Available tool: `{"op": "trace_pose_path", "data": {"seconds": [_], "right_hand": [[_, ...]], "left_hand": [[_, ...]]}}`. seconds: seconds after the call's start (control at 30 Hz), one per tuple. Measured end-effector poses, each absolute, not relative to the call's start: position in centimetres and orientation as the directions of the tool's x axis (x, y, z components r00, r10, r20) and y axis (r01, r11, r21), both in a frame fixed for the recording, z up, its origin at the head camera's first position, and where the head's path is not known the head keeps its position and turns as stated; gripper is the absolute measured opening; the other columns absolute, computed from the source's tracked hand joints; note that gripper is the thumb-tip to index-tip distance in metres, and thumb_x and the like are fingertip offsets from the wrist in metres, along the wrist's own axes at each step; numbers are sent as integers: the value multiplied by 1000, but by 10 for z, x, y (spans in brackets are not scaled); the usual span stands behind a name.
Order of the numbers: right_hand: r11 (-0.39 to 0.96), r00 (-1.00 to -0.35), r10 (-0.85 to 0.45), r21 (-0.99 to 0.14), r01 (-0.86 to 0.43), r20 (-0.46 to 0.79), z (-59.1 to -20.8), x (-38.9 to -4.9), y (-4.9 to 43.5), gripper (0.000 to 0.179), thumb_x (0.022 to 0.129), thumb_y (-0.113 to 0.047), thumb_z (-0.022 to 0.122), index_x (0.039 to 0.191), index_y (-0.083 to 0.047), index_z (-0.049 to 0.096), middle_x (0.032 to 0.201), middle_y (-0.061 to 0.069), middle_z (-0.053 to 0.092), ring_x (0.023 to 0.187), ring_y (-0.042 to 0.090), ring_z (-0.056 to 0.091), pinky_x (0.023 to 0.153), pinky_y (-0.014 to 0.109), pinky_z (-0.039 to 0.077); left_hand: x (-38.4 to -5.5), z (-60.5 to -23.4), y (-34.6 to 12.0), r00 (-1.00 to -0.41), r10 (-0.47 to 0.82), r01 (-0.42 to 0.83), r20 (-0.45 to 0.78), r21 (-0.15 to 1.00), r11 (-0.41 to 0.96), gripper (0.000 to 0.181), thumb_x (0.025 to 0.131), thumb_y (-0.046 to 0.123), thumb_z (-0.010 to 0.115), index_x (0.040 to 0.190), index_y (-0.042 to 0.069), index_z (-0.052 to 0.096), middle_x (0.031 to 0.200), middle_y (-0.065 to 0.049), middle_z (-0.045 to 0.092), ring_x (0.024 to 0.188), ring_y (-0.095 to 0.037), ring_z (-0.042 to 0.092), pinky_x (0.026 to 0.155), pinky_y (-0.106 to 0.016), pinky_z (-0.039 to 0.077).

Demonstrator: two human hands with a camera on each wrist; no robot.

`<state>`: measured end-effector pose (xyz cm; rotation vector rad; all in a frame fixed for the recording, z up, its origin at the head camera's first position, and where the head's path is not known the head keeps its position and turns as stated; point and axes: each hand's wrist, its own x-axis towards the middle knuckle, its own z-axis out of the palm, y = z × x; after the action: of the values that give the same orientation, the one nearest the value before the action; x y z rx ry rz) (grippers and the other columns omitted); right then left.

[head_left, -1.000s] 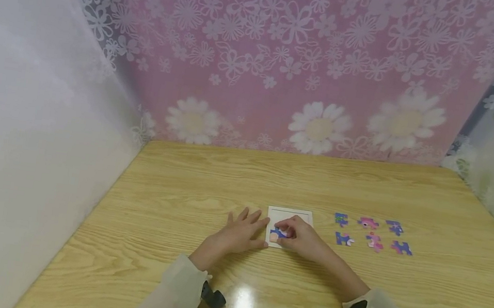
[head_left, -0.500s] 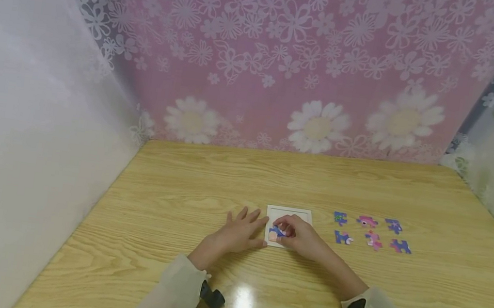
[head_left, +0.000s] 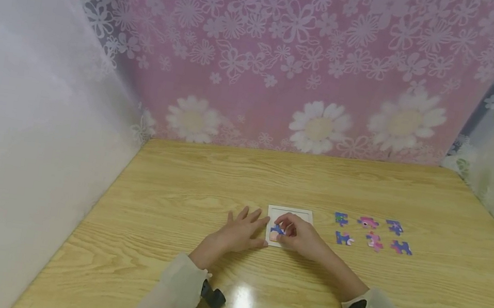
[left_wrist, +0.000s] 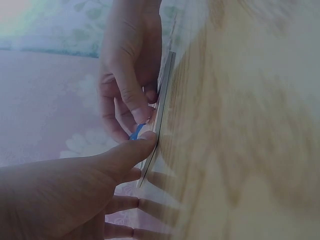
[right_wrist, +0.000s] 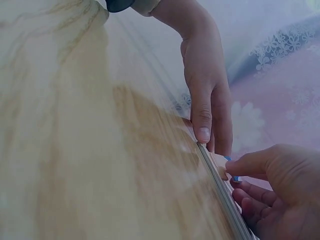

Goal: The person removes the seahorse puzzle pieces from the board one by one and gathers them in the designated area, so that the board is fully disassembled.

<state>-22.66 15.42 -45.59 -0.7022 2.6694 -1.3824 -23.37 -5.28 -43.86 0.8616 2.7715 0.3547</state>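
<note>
A small white puzzle frame [head_left: 308, 215] lies on the wooden table. In its near left corner sits a blue and peach puzzle piece [head_left: 274, 235]. My right hand [head_left: 303, 238] is over the frame, thumb and fingers pinching a puzzle piece down in it; the fingers hide most of that piece. Some blue of the pieces [left_wrist: 136, 133] shows between the hands in the left wrist view. My left hand [head_left: 238, 233] lies with spread fingers at the frame's left side, its thumb and a fingertip touching the edge, as the right wrist view also shows.
Several loose pink and blue puzzle pieces lie in two rows right of the frame, among them a pink one with an eye [head_left: 367, 222] and a blue and pink one [head_left: 402, 248]. A flowered pink cloth [head_left: 246, 86] hangs behind the table [head_left: 168, 185].
My right fingers have shifted very slightly over the puzzle piece in the frame. My left hand stays at the frame's edge, and the loose pieces lie as before.
</note>
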Motion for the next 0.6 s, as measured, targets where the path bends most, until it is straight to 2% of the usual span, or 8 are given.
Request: {"op": "trace_pose_path", "data": {"seconds": [0.23,0.6], "right_hand": [[497,-906,-387,-789,-361,171,-453,-226,153,17,85,2,61,101,-5,59,84,2,57,77,18,56,69,32,47],[434,-914,-380,-846,-311,141,-446,-228,154,17,86,3,58,102,-2,59,85,7,56,72,19,57,59,28,50]], "left_hand": [[-234,-439,-52,-803,581,532,-131,282,798,65,90,49,49,145,20,30,150,-9,20,135,-38,10,98,-65,12],[-234,-436,-52,-806,577,523,-135,293,800,64,91,48,50,145,19,32,149,-9,21,135,-37,11,98,-64,13]]}}
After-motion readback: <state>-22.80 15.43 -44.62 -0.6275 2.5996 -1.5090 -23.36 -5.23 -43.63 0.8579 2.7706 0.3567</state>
